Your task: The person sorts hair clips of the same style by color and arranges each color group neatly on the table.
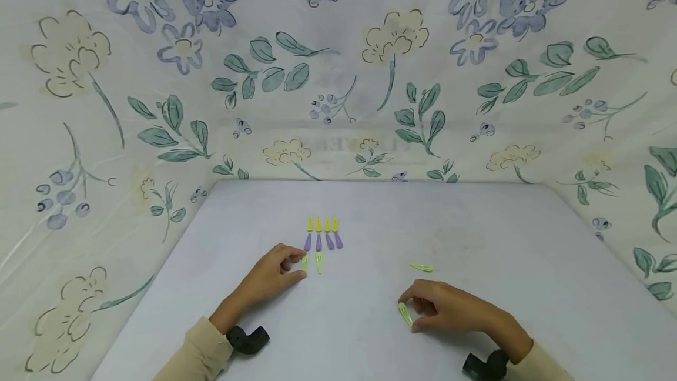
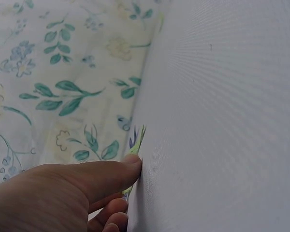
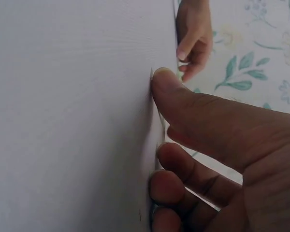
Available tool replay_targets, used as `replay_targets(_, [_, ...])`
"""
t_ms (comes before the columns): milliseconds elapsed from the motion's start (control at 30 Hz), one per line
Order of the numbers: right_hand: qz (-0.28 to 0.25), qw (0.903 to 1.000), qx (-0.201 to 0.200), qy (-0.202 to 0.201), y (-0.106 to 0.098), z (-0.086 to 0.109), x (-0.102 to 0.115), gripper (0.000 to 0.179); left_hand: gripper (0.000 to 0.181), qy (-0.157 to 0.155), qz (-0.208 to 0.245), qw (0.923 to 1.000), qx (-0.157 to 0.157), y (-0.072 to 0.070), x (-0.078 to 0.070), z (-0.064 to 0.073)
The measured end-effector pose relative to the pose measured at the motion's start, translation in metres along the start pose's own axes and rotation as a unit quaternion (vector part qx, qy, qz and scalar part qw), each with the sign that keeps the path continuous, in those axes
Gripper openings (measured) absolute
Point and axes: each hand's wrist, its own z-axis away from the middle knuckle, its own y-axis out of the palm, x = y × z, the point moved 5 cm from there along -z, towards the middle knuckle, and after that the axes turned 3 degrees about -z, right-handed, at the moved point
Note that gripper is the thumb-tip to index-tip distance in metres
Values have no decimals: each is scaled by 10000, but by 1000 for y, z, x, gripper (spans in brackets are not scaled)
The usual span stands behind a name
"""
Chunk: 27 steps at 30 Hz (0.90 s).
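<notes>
On the white table my left hand pinches a light green snap hair clip between thumb and fingers. That clip stands below the leftmost purple hair clip. Just right of it lies another green hair clip, under the second purple one. My right hand has thumb and fingertips at the two ends of a green hair clip, tilted on the tabletop. In the right wrist view the right thumb hides most of this clip. A loose green hair clip lies beyond the right hand.
Several yellow hair clips form a row above several purple ones, end to end in columns. The white table ends at a flowered cloth behind and at both sides. Black wrist cameras sit near the sleeves.
</notes>
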Motion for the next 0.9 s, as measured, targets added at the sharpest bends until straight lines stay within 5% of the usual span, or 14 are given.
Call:
replay_targets(367, [501, 9982, -179, -290, 4, 1, 4, 41, 42, -11, 29, 10000, -11, -2, -3, 2])
replay_targets(900, [464, 9979, -403, -185, 4, 2, 3, 41, 40, 88, 36, 9999, -51, 0, -1, 2])
